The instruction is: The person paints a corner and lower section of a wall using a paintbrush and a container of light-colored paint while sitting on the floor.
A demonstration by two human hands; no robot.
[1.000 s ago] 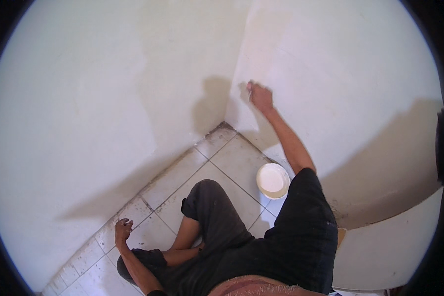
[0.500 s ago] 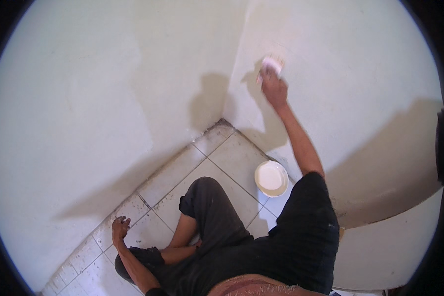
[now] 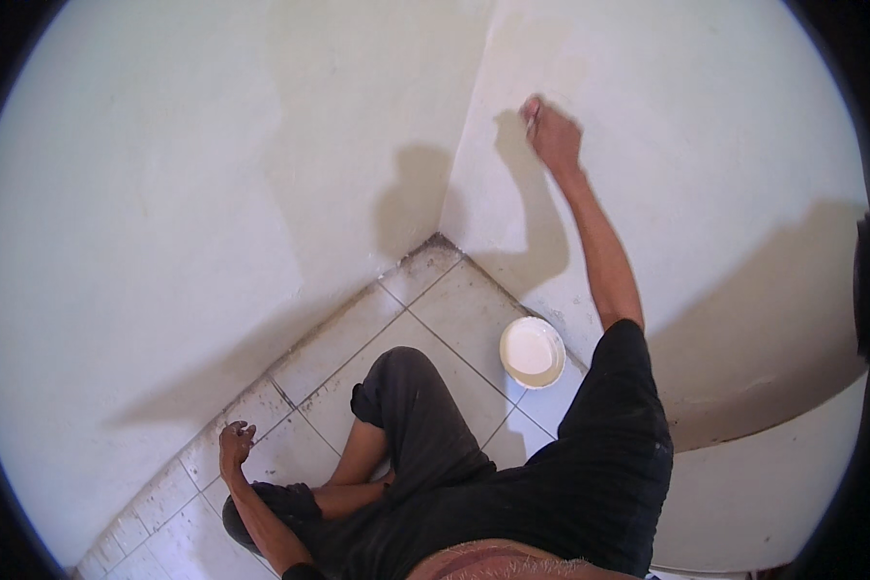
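My right hand (image 3: 555,133) is raised against the right-hand wall (image 3: 686,145), its fingers closed round a paintbrush that the hand now mostly hides. Below it, near the foot of that wall, a round white bowl (image 3: 557,365) of white paint (image 3: 530,346) stands on the tiles. My left hand (image 3: 234,447) hangs low on the left, close to the base of the left wall (image 3: 164,213). Its fingers are loosely bent and apart, and nothing shows in them.
The two pale walls meet in a corner above the tiled floor (image 3: 454,300), with a dirty strip along the base. My bent leg (image 3: 411,406) lies left of the bowl. A pale curved surface (image 3: 764,387) and a dark object (image 3: 866,290) are at the right.
My right hand has shifted slightly up and to the right and turned, so the brush that showed above the fingers is now largely hidden. My left hand has hardly moved.
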